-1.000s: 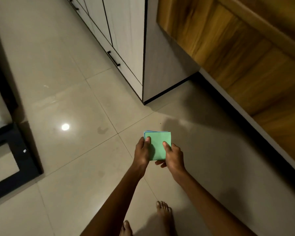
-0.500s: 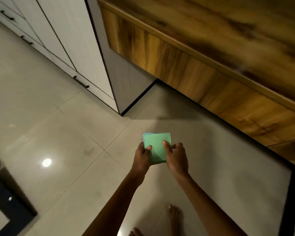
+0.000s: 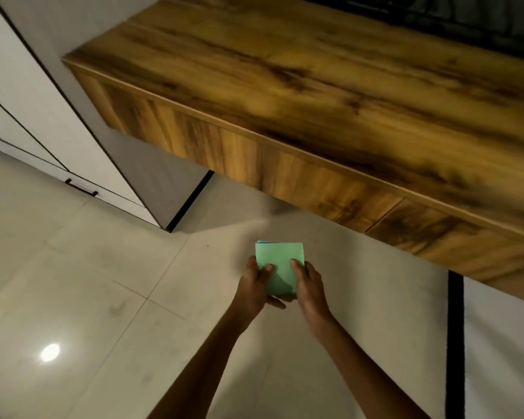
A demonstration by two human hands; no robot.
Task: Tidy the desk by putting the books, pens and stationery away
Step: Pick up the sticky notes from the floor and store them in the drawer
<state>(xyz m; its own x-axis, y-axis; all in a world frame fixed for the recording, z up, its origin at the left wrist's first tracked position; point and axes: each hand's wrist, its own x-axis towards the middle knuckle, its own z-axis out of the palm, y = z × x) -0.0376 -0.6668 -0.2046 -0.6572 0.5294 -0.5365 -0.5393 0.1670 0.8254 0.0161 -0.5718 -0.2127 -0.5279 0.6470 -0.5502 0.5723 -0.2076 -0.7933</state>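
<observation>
A small stack of green paper squares (image 3: 280, 261), with a blue edge showing at its top left corner, is held over the floor in front of me. My left hand (image 3: 253, 285) grips its left side, thumb on top and fingers underneath. My right hand (image 3: 310, 285) grips its right side the same way. The wooden desk (image 3: 330, 86) stretches across the upper half of the view, beyond and above the stack; the part of its top that shows is bare.
White cupboard doors with a black handle (image 3: 80, 187) stand at the left, next to a grey side panel (image 3: 161, 179). Pale floor tiles (image 3: 88, 282) fill the lower left. A white panel with a black edge (image 3: 456, 343) stands at the right.
The view has swung up and to the right, so the desk top now fills the upper frame and my feet have left it. Both hands still hold the green stack the same way.
</observation>
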